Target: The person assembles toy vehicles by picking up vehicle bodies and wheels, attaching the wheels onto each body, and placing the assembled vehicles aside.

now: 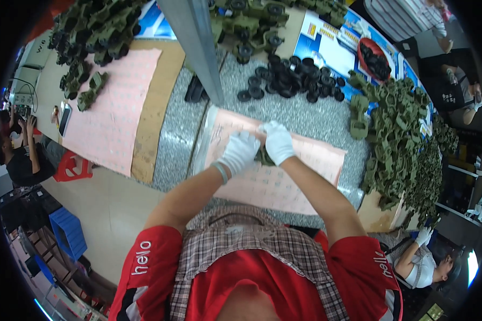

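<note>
In white gloves, my left hand (241, 152) and my right hand (278, 142) come together over a pink printed sheet (273, 190). Between them they grip a small olive-green toy vehicle part (263, 158), mostly hidden by my fingers. Both hands look closed, the right one partly above the part. Just beyond the sheet lies a loose heap of small black toy wheels (294, 77). To the right is a big pile of olive-green toy vehicle bodies (393, 139).
A grey metal post (193, 48) rises in front of me. Green toy vehicles with wheels (99, 27) are heaped at the far left, near another pink sheet (118, 101). A red bowl (374, 59) holds black parts at the far right. Other people sit around the tables.
</note>
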`<state>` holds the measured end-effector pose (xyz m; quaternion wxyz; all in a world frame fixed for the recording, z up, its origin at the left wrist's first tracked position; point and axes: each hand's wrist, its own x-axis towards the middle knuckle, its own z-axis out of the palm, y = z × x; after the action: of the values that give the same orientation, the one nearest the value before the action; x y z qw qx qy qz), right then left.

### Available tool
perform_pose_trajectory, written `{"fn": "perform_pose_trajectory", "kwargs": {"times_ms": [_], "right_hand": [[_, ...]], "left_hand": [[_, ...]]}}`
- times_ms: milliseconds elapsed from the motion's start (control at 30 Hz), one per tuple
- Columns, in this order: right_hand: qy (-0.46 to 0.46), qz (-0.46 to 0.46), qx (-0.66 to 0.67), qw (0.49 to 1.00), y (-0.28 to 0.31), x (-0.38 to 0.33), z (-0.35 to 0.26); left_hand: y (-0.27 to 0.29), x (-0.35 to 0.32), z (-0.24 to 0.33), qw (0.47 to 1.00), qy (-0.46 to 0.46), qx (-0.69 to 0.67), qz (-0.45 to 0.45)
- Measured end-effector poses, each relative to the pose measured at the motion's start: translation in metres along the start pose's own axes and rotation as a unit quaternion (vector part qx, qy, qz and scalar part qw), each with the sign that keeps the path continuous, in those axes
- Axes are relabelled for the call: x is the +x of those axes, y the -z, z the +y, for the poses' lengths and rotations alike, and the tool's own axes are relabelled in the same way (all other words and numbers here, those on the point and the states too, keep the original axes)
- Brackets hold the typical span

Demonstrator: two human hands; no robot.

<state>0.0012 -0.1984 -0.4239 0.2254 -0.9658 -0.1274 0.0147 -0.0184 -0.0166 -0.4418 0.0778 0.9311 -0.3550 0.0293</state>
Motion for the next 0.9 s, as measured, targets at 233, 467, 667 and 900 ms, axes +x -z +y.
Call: {"fn": "perform_pose_trajectory", "kwargs": {"times_ms": [233, 467, 667, 900], "right_hand": [[-0.294, 0.065, 0.037, 0.953, -0.025, -0.019, 0.016], [0.102, -0.077, -0.083, 0.988, 0.019, 0.008, -0.014], [-0.016, -0.072, -0.069, 0.995, 0.018, 0.004, -0.015], [0.031, -0.115, -0.114, 0.986, 0.025, 0.009, -0.021]], "left_hand": [[0.035, 0.011, 0.006, 0.995, -0.010, -0.077, -0.058], [0.049, 0.005, 0.001, 0.991, -0.012, -0.133, -0.034], [0.025, 0.002, -0.001, 0.994, -0.013, -0.106, -0.029], [0.034, 0.012, 0.003, 0.990, -0.002, -0.085, -0.112]]}}
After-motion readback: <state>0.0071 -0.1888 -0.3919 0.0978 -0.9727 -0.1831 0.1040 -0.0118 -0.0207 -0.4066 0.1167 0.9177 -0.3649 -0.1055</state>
